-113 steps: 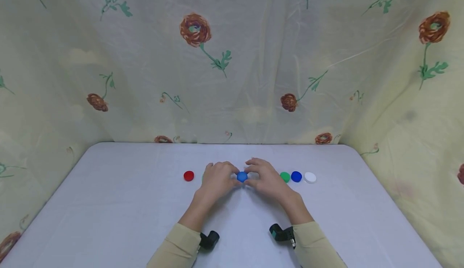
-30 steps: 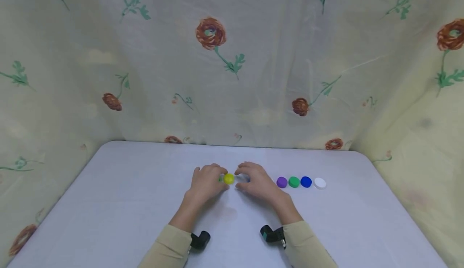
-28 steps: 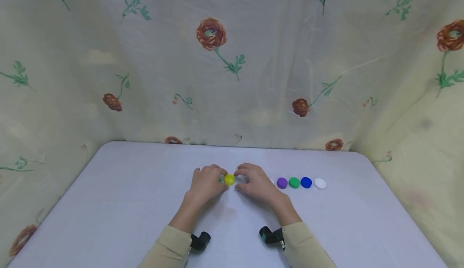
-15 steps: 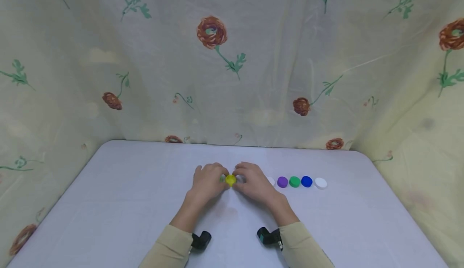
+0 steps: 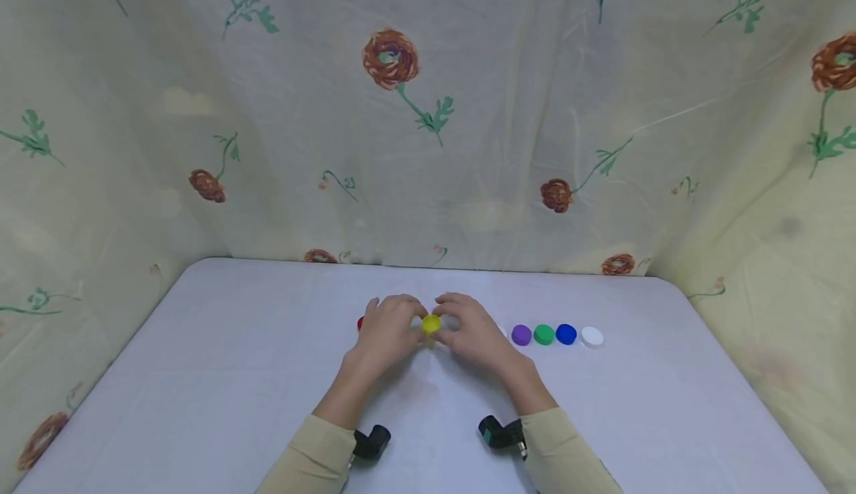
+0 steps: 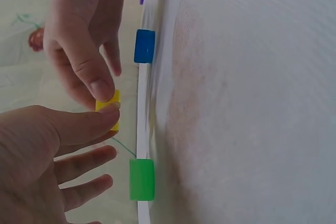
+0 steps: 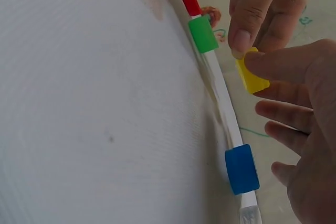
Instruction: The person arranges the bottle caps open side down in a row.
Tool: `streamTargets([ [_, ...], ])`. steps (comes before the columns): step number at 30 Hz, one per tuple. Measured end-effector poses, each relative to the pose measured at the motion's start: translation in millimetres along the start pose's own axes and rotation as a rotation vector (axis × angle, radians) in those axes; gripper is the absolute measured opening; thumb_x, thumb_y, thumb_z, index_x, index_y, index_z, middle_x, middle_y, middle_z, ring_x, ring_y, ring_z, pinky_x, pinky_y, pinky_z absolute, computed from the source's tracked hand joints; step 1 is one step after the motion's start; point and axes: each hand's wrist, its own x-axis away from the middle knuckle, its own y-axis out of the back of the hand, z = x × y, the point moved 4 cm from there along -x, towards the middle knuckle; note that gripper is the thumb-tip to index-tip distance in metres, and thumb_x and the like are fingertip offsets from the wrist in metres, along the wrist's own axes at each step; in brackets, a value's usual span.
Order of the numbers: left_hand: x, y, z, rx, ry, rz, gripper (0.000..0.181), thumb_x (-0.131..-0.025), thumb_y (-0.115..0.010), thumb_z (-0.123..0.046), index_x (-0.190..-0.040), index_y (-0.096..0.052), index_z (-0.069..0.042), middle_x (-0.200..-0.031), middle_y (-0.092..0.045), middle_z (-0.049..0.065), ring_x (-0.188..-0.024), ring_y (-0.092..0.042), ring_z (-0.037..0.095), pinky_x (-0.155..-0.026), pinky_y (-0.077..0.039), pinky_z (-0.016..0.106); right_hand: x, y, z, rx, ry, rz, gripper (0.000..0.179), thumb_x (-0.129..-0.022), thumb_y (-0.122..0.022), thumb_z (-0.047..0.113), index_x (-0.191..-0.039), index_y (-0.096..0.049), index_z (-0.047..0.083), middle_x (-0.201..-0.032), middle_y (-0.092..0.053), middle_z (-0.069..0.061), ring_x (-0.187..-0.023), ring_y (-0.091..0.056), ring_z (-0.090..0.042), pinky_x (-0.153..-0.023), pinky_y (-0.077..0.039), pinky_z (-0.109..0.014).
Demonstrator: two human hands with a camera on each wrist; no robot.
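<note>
A yellow bottle cap (image 5: pixel 431 324) is raised off the table between both hands. My left hand (image 5: pixel 391 332) pinches it from the left with thumb and fingers, and my right hand (image 5: pixel 476 330) pinches its other side. In the right wrist view the yellow cap (image 7: pixel 254 80) stands on edge, thumbs overlapping it. Below the hands, a green cap (image 6: pixel 142 180) and a blue cap (image 6: pixel 145 46) sit on the table with a gap between them. A red cap (image 7: pixel 190 2) lies beyond the green one, mostly hidden by my left hand in the head view.
Right of my hands a row of caps continues: a pale one partly hidden, then purple (image 5: pixel 521 335), green (image 5: pixel 545 334), dark blue (image 5: pixel 566 333) and white (image 5: pixel 592 337). A flowered curtain (image 5: pixel 468 145) hangs behind the white table (image 5: pixel 234 375).
Earlier both hands were at a blue cap. Later the left hand was at the yellow cap with the right fingers apart; the right closed in, and both have lifted it.
</note>
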Motion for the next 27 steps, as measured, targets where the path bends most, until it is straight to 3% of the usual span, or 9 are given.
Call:
streamTargets([
  [7,2.0,2.3,-5.9,-0.039,-0.024,-0.02,0.022,-0.085,-0.078,-0.026,-0.106,-0.077,-0.019,-0.123,-0.071,0.0,-0.124,-0.06,0.026,-0.11,-0.032,0.069,-0.6,2,-7,-0.066,-0.071,0.017,0.022,-0.087,-0.072,0.027,-0.102,-0.073,0.011,-0.139,-0.06,-0.009,-0.141,-0.045,-0.032,-0.118,-0.032,-0.052],
  [17,1.1,3.0,-9.6,-0.184,-0.056,-0.076,0.021,-0.087,-0.077,-0.029,-0.107,-0.078,-0.024,-0.118,-0.072,-0.004,-0.126,-0.058,0.024,-0.114,-0.028,0.066,-1.7,2,-14,-0.129,-0.153,0.042,0.024,-0.091,-0.068,0.035,-0.095,-0.075,0.012,-0.14,-0.06,-0.008,-0.143,-0.043,-0.031,-0.118,-0.032,-0.053],
  [27,1.5,0.0,-5.6,-0.193,-0.031,-0.024,0.021,-0.089,-0.072,-0.037,-0.106,-0.078,-0.025,-0.118,-0.073,-0.003,-0.122,-0.061,0.025,-0.112,-0.031,0.065,-1.2,5,-14,-0.132,-0.135,0.027,0.024,-0.092,-0.067,0.033,-0.102,-0.077,0.013,-0.139,-0.061,-0.008,-0.139,-0.048,-0.032,-0.116,-0.035,-0.052],
])
